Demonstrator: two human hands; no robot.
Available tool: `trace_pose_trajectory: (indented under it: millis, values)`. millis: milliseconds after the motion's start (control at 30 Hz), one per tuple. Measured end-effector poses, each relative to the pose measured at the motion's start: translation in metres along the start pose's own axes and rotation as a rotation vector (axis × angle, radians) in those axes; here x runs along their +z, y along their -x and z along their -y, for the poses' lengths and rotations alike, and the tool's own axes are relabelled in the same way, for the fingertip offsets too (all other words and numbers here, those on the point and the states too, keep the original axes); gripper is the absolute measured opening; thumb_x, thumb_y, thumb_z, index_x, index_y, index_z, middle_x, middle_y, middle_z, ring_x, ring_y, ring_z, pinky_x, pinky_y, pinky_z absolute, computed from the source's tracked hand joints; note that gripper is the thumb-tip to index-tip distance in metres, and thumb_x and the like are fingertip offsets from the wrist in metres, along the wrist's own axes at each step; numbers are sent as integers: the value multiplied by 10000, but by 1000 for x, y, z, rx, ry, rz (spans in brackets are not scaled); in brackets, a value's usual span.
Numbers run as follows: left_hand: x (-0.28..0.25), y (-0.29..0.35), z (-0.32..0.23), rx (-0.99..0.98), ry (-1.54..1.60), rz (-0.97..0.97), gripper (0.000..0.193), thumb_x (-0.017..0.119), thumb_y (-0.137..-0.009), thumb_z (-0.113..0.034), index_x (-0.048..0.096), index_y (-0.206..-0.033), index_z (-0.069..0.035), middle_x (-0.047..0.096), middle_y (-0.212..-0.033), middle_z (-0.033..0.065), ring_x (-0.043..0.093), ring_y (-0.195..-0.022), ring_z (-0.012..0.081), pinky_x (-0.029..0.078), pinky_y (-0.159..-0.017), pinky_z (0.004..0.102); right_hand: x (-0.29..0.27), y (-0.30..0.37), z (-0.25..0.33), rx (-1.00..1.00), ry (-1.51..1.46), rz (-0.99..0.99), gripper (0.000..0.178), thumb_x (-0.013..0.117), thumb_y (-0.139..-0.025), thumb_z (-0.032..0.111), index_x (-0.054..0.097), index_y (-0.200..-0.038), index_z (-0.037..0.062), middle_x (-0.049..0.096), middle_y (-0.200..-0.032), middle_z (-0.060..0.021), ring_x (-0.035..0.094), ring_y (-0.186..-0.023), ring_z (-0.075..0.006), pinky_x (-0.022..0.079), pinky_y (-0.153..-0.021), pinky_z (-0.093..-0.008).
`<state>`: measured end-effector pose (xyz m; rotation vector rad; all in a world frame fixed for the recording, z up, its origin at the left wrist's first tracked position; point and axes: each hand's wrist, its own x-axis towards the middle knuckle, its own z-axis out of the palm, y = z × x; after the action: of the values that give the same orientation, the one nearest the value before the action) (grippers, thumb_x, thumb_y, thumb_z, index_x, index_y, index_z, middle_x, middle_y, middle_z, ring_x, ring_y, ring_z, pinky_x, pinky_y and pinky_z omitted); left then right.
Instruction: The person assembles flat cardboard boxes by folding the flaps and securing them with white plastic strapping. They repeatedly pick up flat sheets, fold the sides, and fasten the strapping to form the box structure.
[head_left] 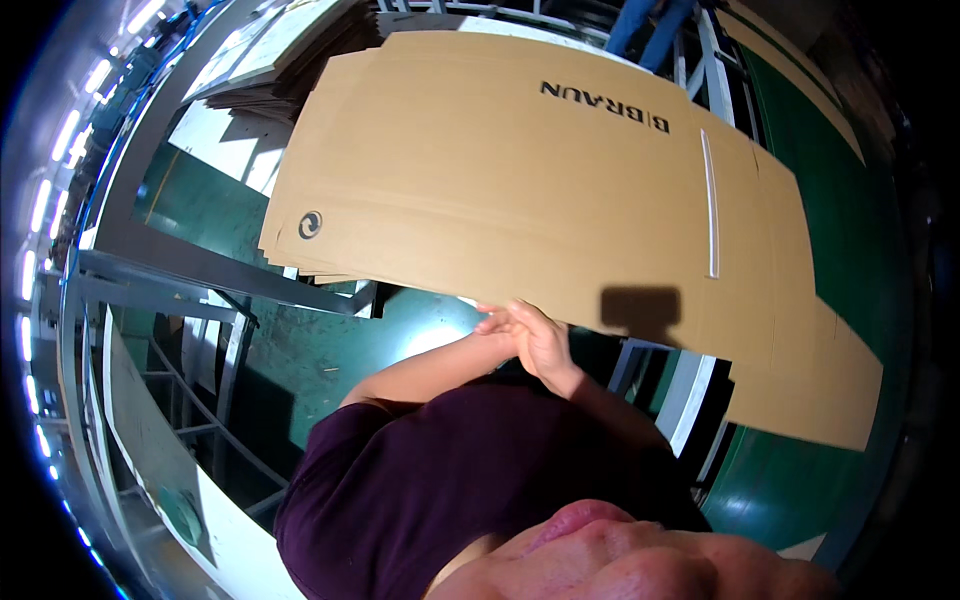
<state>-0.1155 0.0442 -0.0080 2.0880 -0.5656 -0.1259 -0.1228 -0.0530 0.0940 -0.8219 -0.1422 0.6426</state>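
Observation:
My hands meet in front of my body, just off the near edge of a large flat brown cardboard sheet (480,170). The sheet has dark printing, a white strip near its right side and fold lines. My right hand (543,343) lies across my left hand (504,341), fingers stretched toward the left, and no object shows in it. Most of the left hand's fingers are hidden under the right. Whether a fingertip touches the cardboard edge, I cannot tell. Further sheet edges show under the left corner, so several sheets seem stacked.
Grey metal frame rails (220,268) run at the left, beside a pale tabletop (235,530) with a round green thing (180,515). A stack of cardboard (280,85) stands at the far left. Across the sheet, a person's blue-clad legs (650,30) show. The floor (330,340) is green.

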Motion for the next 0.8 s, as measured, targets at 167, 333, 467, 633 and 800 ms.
trace_pose_trajectory:
  millis: [167, 333, 467, 633, 800]
  values:
    - [-25, 27, -27, 184, -341, 109, 241, 594, -842, -164, 628, -1051, -48, 649, -974, 99, 631, -899, 235, 487, -810, 339, 34, -40, -56, 234, -121, 59, 396, 428, -966, 307, 537, -1133, -36, 634, -1035, -230, 651, -821, -314, 511, -810, -438]
    - [-77, 70, -67, -16, -147, 513, 222, 601, -847, -113, 641, -1054, -42, 662, -982, 104, 643, -903, 226, 489, -830, 334, 15, -46, -68, 714, -353, 176, 461, 455, -954, 439, 547, -1112, 16, 645, -1002, -217, 651, -846, -304, 526, -784, -435]
    - [-128, 53, -107, -29, 205, 618, 214, 607, -851, -73, 651, -1057, -37, 673, -988, 108, 653, -907, 219, 492, -845, 331, -31, -8, -30, 447, -58, 166, 370, 523, -959, 288, 541, -1233, 40, 631, -1090, -120, 611, -957, -200, 500, -839, -344]
    - [-97, -25, -147, 428, -241, 60, 455, 685, -766, -173, 581, -1200, -80, 516, -1300, 100, 439, -1248, 318, 382, -1012, 445, -137, 108, 35, 71, 230, 47, 404, 573, -925, 268, 509, -1201, -20, 611, -1118, -189, 630, -982, -266, 529, -837, -385]
    - [-43, -56, -117, 520, -572, 79, 382, 676, -735, -193, 608, -1098, -95, 534, -1252, 79, 438, -1247, 292, 338, -1052, 481, -219, 207, 107, -628, -232, -740, 352, 524, -950, 206, 483, -1250, 25, 564, -1237, -149, 584, -1093, -273, 516, -885, -424]
